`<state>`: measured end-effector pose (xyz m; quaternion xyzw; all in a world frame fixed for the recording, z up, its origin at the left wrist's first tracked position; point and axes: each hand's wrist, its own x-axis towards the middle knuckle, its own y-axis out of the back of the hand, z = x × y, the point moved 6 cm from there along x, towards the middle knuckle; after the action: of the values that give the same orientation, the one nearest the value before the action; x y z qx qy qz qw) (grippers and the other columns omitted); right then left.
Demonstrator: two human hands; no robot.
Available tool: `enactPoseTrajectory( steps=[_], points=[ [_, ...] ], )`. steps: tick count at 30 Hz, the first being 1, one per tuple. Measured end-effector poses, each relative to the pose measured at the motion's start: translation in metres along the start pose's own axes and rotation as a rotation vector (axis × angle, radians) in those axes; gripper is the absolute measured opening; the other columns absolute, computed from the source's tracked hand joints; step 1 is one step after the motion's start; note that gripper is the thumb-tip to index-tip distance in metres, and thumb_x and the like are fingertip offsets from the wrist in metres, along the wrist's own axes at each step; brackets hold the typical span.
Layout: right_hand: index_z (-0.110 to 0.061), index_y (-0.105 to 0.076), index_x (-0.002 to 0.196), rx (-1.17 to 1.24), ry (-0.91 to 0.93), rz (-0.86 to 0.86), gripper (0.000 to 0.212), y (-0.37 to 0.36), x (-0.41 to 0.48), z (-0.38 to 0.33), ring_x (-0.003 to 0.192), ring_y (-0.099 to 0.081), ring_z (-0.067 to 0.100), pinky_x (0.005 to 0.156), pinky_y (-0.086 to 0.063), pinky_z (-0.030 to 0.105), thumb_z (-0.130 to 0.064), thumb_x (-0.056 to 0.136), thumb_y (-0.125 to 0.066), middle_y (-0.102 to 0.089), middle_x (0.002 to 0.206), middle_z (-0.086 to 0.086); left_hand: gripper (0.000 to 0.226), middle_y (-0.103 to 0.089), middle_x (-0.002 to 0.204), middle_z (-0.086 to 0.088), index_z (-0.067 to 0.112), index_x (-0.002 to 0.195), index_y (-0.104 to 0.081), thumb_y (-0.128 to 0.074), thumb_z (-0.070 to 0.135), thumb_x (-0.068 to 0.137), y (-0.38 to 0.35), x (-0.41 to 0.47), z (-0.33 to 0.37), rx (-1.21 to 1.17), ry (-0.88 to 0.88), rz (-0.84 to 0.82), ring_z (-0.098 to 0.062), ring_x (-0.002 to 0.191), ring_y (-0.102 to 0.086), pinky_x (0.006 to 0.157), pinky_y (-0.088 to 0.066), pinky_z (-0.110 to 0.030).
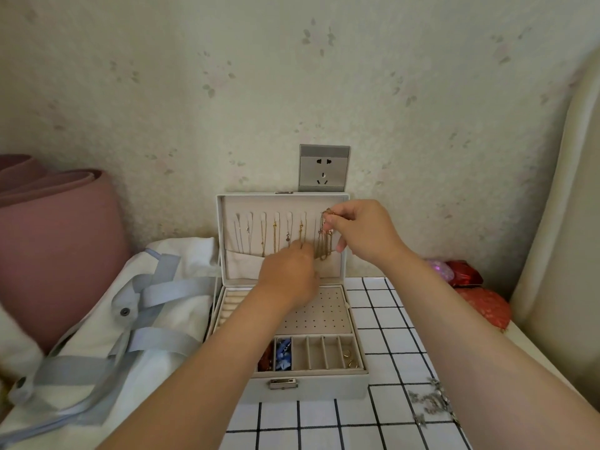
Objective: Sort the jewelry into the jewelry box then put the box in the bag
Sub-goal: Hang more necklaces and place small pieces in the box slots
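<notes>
holding thin gold chain necklace (323,243) at grey jewelry box lid (279,203)
right hand (367,232) pinches top; left hand (289,277) grip unclear

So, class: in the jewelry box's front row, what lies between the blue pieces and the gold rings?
Three empty compartments, as the head view shows. The blue pieces are to their left and the gold rings to their right.

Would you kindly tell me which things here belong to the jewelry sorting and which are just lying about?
Job in hand: jewelry box, gold chain pinched by the right hand, left hand at the lid, silver jewelry, bag.

Lying about: pink mat, socket, red pouches.
</notes>
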<state>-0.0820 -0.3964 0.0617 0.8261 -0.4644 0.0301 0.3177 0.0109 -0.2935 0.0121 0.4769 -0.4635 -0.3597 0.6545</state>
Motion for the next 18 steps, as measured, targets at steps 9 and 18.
enactPoseTrajectory(
  steps=[9, 18],
  points=[
    [-0.023, -0.078, 0.101, -0.478, 0.156, -0.161, 0.019, -0.021, -0.007, 0.013, 0.071, -0.063, 0.003, 0.072, -0.052, 0.023, -0.013, 0.091, -0.066, -0.074, 0.098, -0.004, 0.028, -0.053, 0.11, 0.001, 0.021, 0.117, -0.06, -0.05, 0.035, 0.095, 0.004, 0.004, -0.005, -0.126, 0.013, -0.035, -0.021, 0.1, -0.055, 0.073, -0.039, -0.032],
    [-0.03, -0.075, 0.104, -0.781, 0.259, -0.234, 0.035, -0.031, -0.008, 0.009, 0.089, -0.066, 0.019, 0.063, -0.05, 0.026, -0.006, 0.087, -0.056, -0.07, 0.095, -0.004, 0.037, -0.057, 0.124, 0.001, 0.023, 0.129, -0.057, -0.05, 0.033, 0.094, 0.001, 0.005, -0.01, -0.171, 0.018, -0.044, -0.022, 0.113, -0.055, 0.088, -0.049, -0.038]
  ],
)
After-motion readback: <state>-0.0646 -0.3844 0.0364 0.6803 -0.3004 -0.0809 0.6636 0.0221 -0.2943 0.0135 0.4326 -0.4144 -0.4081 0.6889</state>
